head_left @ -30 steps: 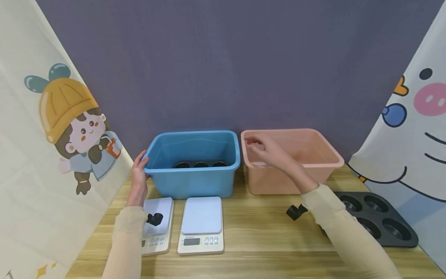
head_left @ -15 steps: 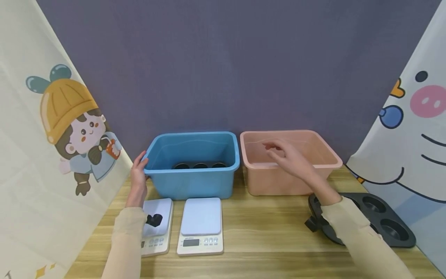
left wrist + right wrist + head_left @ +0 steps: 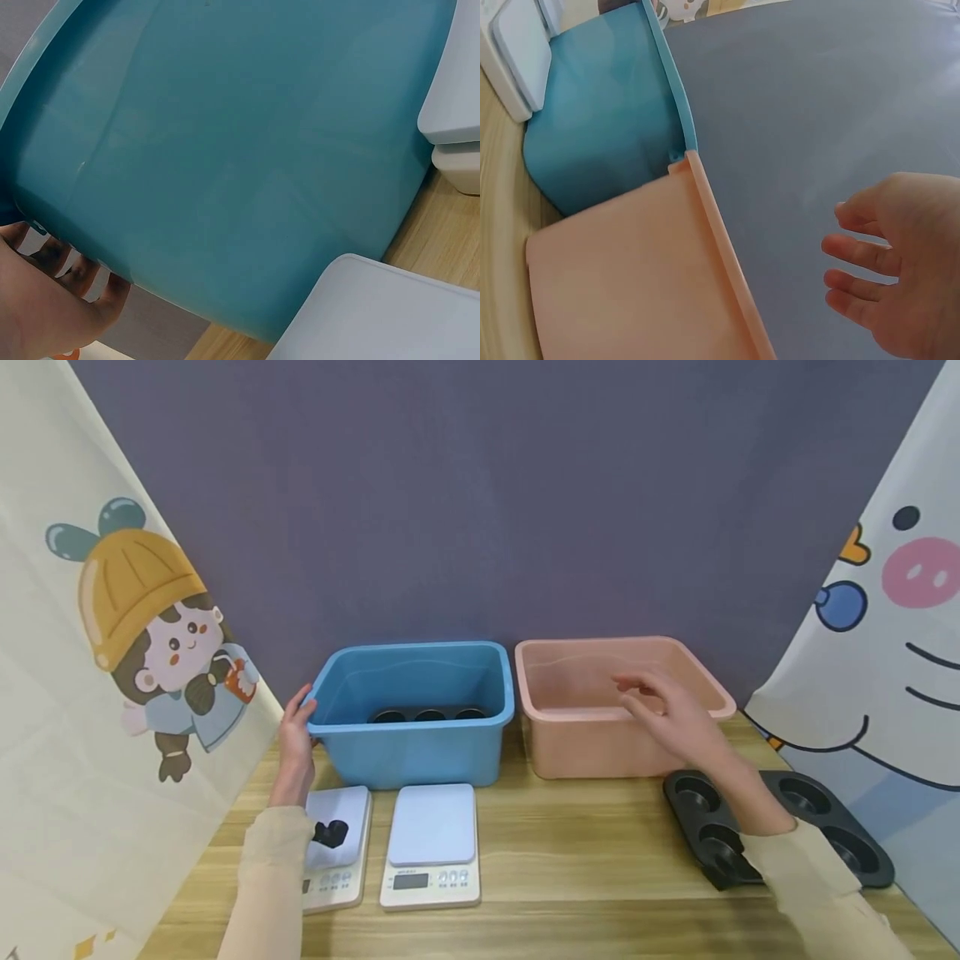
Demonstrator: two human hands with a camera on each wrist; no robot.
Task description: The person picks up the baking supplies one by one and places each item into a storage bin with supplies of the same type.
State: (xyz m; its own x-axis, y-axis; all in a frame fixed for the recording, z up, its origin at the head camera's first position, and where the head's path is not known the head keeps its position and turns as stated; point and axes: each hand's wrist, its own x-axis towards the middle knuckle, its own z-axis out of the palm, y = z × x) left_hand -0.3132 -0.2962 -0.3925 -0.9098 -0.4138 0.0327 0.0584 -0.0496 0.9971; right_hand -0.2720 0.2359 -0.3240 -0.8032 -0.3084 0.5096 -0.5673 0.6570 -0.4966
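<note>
My left hand (image 3: 295, 735) grips the left rim of a blue plastic bin (image 3: 416, 756). In the left wrist view, fingers (image 3: 111, 298) of that hand curl against the bin's side under the rim. Inside the bin lies a dark pan (image 3: 411, 713) with round cups, partly hidden by the front wall. My right hand (image 3: 671, 718) hovers over the right part of a pink bin (image 3: 585, 747), loosely bent and holding nothing. In the right wrist view its fingers (image 3: 862, 255) stand apart from the pink bin's rim.
Two white kitchen scales, a left one (image 3: 354, 814) and a middle one (image 3: 432, 827), lie before the blue bin. A dark muffin pan (image 3: 825, 821) rests at the right, partly behind my right forearm. Printed cloths flank the table, and a grey-blue cloth (image 3: 480, 510) hangs behind.
My right hand has moved rightward and a little toward me, from the pink bin's left end to its right part. The left hand keeps its place on the blue bin.
</note>
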